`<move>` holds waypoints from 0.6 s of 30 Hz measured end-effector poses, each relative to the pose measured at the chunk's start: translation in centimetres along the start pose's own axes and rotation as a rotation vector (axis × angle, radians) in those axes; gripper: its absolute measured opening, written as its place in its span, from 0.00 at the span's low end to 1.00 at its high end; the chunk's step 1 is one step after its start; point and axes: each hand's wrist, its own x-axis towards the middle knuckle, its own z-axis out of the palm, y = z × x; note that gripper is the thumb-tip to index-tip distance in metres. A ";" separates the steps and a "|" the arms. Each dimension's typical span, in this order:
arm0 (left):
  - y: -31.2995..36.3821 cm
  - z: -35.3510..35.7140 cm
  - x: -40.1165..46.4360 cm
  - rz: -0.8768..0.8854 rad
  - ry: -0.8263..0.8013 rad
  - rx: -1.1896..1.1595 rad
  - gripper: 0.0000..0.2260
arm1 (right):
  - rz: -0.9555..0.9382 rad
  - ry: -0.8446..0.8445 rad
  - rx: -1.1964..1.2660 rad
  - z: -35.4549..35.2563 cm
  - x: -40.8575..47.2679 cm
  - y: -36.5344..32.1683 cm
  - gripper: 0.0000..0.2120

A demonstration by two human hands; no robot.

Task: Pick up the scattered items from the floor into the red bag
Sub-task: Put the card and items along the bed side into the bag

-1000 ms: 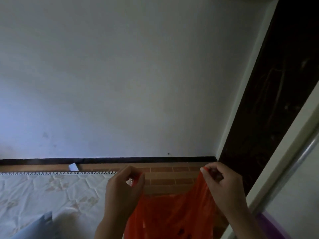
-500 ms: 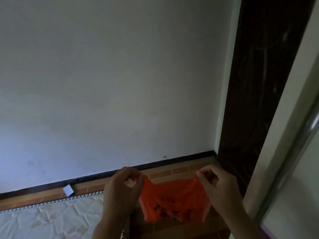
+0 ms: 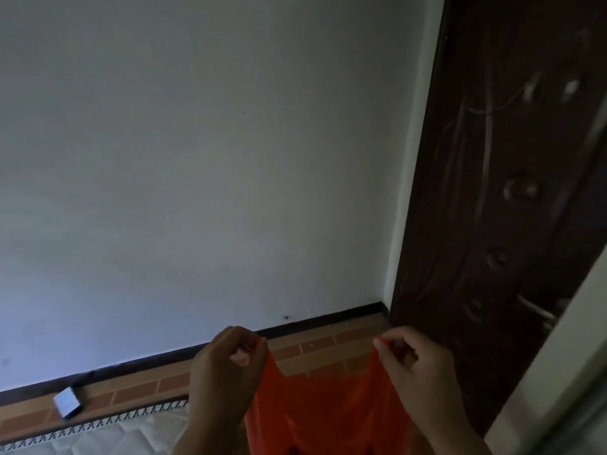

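At the bottom centre of the frame we hold the red bag [image 3: 328, 412] up by its top corners — left hand [image 3: 226, 385] and right hand [image 3: 423, 385] each pinching one. We judge collecting has not started; a small white box [image 3: 67, 402] lies on the floor at lower left.

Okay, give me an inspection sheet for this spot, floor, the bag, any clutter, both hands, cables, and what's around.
Surface: brick-pattern floor strip along the wall; pale patterned mat at lower left.
Job's things: red bag held up by its two top corners.
Clutter: small white box on the floor by the baseboard.
Grippers: left hand pinches the bag's left corner; right hand pinches the right corner.
Cables: nothing seen.
Surroundings: plain white wall, dark baseboard, dark wooden door at right.
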 end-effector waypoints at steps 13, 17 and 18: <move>-13.4 3.0 18.2 -0.064 -0.054 -0.072 0.14 | -0.058 0.082 -0.097 14.7 15.7 -1.9 0.10; -17.4 3.3 22.4 -0.054 -0.034 -0.096 0.14 | -0.078 0.084 -0.113 18.6 18.6 -2.7 0.09; -18.2 3.3 23.2 -0.055 -0.033 -0.103 0.14 | -0.070 0.077 -0.119 19.5 19.2 -2.8 0.09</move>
